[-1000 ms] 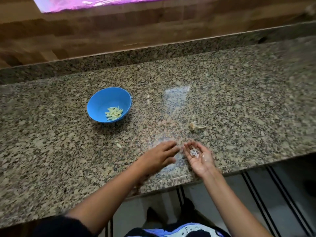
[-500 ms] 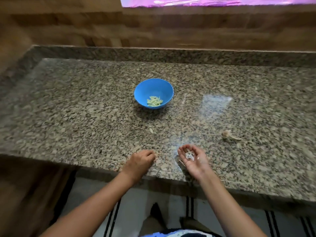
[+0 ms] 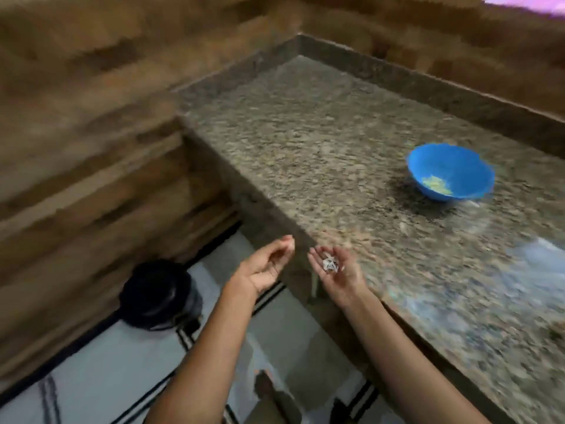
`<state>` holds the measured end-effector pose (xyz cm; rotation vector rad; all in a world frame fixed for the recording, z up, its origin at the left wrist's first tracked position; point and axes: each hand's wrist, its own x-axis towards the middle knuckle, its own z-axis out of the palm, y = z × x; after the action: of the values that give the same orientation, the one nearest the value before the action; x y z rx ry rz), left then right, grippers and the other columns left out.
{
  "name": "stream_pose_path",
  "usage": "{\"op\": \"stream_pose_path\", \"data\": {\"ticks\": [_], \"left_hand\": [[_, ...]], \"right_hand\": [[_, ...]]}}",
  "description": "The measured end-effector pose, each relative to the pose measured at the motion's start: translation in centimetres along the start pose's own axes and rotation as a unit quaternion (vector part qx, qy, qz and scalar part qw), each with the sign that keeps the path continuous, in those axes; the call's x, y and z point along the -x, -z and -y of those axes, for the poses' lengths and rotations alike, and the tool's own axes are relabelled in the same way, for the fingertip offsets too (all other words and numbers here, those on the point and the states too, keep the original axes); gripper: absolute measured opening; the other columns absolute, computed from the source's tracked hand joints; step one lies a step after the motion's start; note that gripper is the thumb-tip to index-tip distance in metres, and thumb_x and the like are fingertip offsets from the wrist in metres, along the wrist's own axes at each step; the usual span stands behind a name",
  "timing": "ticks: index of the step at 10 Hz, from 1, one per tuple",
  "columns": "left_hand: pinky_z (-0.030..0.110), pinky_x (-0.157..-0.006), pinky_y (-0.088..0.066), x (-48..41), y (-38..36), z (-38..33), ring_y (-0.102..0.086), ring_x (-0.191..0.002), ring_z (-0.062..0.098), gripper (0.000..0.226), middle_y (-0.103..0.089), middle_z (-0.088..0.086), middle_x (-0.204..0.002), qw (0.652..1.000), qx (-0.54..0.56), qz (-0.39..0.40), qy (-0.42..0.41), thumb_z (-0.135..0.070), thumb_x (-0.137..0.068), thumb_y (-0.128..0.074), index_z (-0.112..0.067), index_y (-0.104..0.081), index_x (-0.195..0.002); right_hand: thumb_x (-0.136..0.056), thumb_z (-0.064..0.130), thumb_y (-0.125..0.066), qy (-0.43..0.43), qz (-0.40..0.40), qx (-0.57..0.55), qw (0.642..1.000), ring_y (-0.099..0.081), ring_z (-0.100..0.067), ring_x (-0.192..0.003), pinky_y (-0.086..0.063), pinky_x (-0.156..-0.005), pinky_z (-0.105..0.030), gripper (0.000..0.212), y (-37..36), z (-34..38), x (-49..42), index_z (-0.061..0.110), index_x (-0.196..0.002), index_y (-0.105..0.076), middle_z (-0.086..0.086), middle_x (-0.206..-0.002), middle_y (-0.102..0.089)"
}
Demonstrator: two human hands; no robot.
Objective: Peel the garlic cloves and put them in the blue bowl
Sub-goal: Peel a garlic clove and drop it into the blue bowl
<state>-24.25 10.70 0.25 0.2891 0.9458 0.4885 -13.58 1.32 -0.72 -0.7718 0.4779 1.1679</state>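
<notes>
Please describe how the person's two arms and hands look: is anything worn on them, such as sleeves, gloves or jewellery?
Both forearms are bare up to the frame's lower edge: no sleeves show. The left hand and the right hand wear no gloves. No watch, bracelet or ring is visible, though motion blur could hide a thin ring.

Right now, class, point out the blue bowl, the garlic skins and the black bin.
blue bowl [image 3: 477, 175]: head view, inner wall.
garlic skins [image 3: 330, 265]: head view, white pile in the right palm.
black bin [image 3: 156, 293]: head view, lid.

Blue bowl [image 3: 450, 174] with pale yellow-green cloves [image 3: 434, 183], speckled brown-grey granite counter [image 3: 321, 154], black bin [image 3: 159, 293].
</notes>
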Motion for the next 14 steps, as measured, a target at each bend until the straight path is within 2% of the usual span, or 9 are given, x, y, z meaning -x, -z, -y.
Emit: {"op": "stream_pose_path", "data": {"ticks": [3, 4, 5, 6, 7, 10, 12, 13, 14], "left_hand": [[0.02, -0.054, -0.056, 7.4, 23.6, -13.6, -0.068, -0.055, 0.012, 0.012, -0.07, 0.01, -0.064, 0.948, 0.195, -0.175, -0.181, 0.007, -0.09, -0.052, 0.004, -0.062, -0.084], [0.021, -0.06, -0.057, 8.5, 30.2, -17.1, -0.069, -0.064, 0.015, 0.009, -0.07, 0.01, -0.069, 0.939, 0.212, -0.198, -0.186, 0.008, -0.089, -0.053, 0.004, -0.061, -0.086], [0.024, -0.064, -0.057, 8.8, 35.7, -20.0, -0.064, -0.082, 0.018, 0.007, -0.07, 0.013, -0.078, 0.932, 0.237, -0.213, -0.173, 0.008, -0.087, -0.055, 0.006, -0.062, -0.089], [0.027, -0.074, -0.057, 8.9, 38.5, -21.7, -0.064, -0.087, 0.021, 0.009, -0.071, 0.015, -0.08, 0.932, 0.258, -0.201, -0.157, 0.008, -0.086, -0.057, 0.006, -0.063, -0.093], [0.026, -0.086, -0.053, 8.6, 39.6, -23.6, -0.064, -0.088, 0.021, 0.01, -0.068, 0.017, -0.089, 0.934, 0.264, -0.194, -0.143, 0.008, -0.086, -0.057, 0.006, -0.064, -0.091], [0.03, -0.096, -0.045, 6.1, 42.4, -28.1, -0.064, -0.089, 0.021, 0.011, -0.066, 0.016, -0.094, 0.937, 0.27, -0.178, -0.134, 0.009, -0.086, -0.056, 0.005, -0.064, -0.093], [0.033, -0.077, -0.058, 1.1, 46.1, -26.7, -0.068, -0.09, 0.026, 0.024, -0.068, 0.022, -0.099, 0.929, 0.304, -0.188, -0.094, 0.01, -0.081, -0.059, 0.009, -0.061, -0.106], [0.029, -0.064, -0.059, -3.7, 49.5, -24.7, -0.072, -0.076, 0.025, 0.032, -0.071, 0.022, -0.089, 0.93, 0.312, -0.188, -0.057, 0.01, -0.075, -0.058, 0.01, -0.059, -0.107], [0.024, -0.066, -0.058, -10.5, 53.1, -23.6, -0.069, -0.083, 0.024, 0.026, -0.068, 0.02, -0.098, 0.917, 0.31, -0.242, -0.067, 0.01, -0.089, -0.046, 0.011, -0.055, -0.113]], "right_hand": [[-0.102, 0.016, -0.029, -0.231, 0.056, 0.163, 0.958, -0.059, -0.031, -0.072, -0.03, -0.11, -0.038, 0.037, -12.7, -25.1, -4.4, -0.003, -0.08, -0.051, -0.017, -0.072, -0.06], [-0.103, 0.015, -0.026, -0.242, 0.038, 0.168, 0.955, -0.057, -0.029, -0.109, -0.029, -0.111, -0.038, 0.035, -15.1, -31.5, -5.1, -0.005, -0.103, -0.054, -0.016, -0.098, -0.06], [-0.102, 0.013, -0.023, -0.221, 0.011, 0.182, 0.958, -0.036, -0.026, -0.134, -0.031, -0.108, -0.034, 0.04, -16.6, -36.3, -6.0, -0.002, -0.136, -0.037, -0.014, -0.14, -0.042], [-0.101, 0.011, -0.017, -0.215, -0.016, 0.14, 0.966, -0.028, -0.024, -0.139, -0.022, -0.112, -0.031, 0.044, -17.0, -38.7, -6.7, -0.005, -0.14, -0.029, -0.014, -0.148, -0.032], [-0.1, 0.008, -0.025, -0.192, -0.014, 0.203, 0.96, -0.036, -0.022, -0.134, -0.038, -0.1, -0.027, 0.04, -17.4, -40.3, -7.9, -0.002, -0.138, -0.033, -0.012, -0.146, -0.036], [-0.1, 0.008, -0.026, -0.186, -0.014, 0.269, 0.945, -0.037, -0.025, -0.133, -0.04, -0.096, -0.031, 0.039, -19.8, -44.5, -10.8, -0.002, -0.137, -0.034, -0.014, -0.145, -0.036], [-0.1, 0.007, -0.029, -0.207, -0.026, 0.303, 0.93, -0.036, -0.028, -0.133, -0.038, -0.1, -0.034, 0.039, -18.3, -47.7, -15.3, -0.004, -0.137, -0.034, -0.017, -0.138, -0.043], [-0.1, 0.007, -0.028, -0.198, -0.046, 0.324, 0.924, -0.035, -0.029, -0.134, -0.039, -0.098, -0.034, 0.039, -16.3, -50.0, -20.2, -0.006, -0.136, -0.034, -0.017, -0.109, -0.055], [-0.099, 0.021, -0.035, -0.211, -0.072, 0.292, 0.93, -0.037, -0.03, -0.131, -0.035, -0.097, -0.038, 0.045, -14.7, -53.5, -27.0, -0.001, -0.138, -0.035, -0.018, -0.139, -0.043]]}}
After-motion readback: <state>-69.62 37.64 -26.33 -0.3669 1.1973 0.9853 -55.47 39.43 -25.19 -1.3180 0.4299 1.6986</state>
